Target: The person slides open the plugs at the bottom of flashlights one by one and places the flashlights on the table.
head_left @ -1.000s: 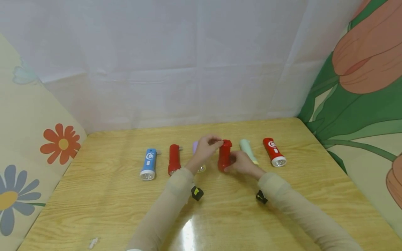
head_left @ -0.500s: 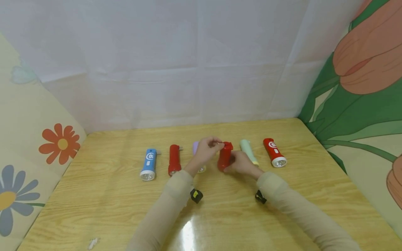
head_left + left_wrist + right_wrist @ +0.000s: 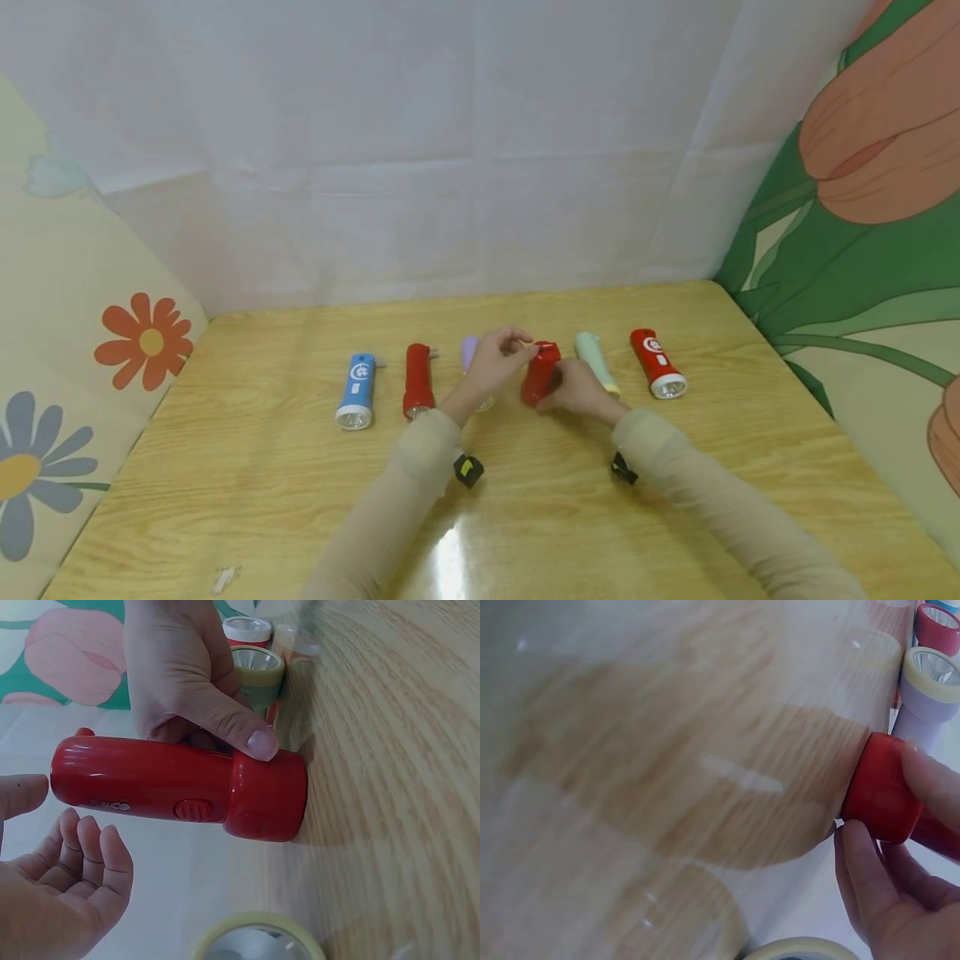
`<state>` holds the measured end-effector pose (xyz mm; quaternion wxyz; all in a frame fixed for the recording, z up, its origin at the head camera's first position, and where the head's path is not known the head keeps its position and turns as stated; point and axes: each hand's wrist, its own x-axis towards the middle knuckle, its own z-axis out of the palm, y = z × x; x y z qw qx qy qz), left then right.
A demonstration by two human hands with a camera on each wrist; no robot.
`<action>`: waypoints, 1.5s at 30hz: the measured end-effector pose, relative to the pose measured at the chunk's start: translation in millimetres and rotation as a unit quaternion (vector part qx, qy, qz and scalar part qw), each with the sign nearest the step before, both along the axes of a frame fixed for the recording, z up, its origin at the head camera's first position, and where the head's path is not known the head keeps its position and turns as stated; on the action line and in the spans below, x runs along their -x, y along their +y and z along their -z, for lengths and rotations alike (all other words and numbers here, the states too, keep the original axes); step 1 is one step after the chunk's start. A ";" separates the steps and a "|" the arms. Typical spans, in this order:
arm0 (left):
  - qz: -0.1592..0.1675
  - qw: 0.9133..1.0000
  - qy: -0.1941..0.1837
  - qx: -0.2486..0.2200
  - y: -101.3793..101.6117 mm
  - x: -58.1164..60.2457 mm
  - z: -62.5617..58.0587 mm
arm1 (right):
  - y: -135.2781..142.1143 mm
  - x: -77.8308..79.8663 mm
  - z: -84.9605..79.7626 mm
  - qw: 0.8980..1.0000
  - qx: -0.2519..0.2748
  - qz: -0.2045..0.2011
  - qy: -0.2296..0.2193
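A red flashlight [image 3: 541,375] stands head-down on the wooden table, tilted slightly to the right. My right hand [image 3: 581,389] grips it low around the head, with the thumb along one side in the left wrist view. My left hand [image 3: 491,360] is at its upper tail end. In the left wrist view, the left thumb [image 3: 22,796] is at the tail and the loosely bent fingers lie just beside the body, apparently gripping nothing. A small red knob sticks out near the tail. The right wrist view shows the red head [image 3: 885,787] between right thumb and fingers.
Left of the hands lie a blue flashlight [image 3: 357,392], another red flashlight [image 3: 417,379] and a purple flashlight [image 3: 469,350], partly covered by the left hand. To the right lie a mint-green flashlight [image 3: 592,358] and a red-and-white flashlight [image 3: 657,363]. A white scrap [image 3: 223,580] is near the front.
The top of the held red flashlight has leaned to the right and toward me, showing more of its tail end. My left hand has followed slightly; the right hand keeps its grip.
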<state>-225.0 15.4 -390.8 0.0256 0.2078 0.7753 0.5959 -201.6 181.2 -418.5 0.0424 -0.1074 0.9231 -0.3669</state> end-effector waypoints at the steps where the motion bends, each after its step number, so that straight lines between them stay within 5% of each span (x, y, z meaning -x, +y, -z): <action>1: -0.001 1.000 -0.001 -0.002 -0.3 -0.2 -0.7 | 0.1 0.0 -0.2 1.000 0.000 0.002 -0.003; 15: 0.014 0.997 -0.073 -0.001 2.7 3.1 -11.8 | 0.9 0.4 -3.0 1.000 0.003 -0.009 0.007; 29: -0.021 0.996 -0.079 0.029 5.5 6.9 -13.7 | -2.2 -0.9 -3.0 1.000 0.002 -0.011 0.024; 45: -0.006 0.995 -0.090 0.034 6.4 6.7 -20.4 | -1.6 -0.5 -4.6 1.000 -0.017 -0.006 0.017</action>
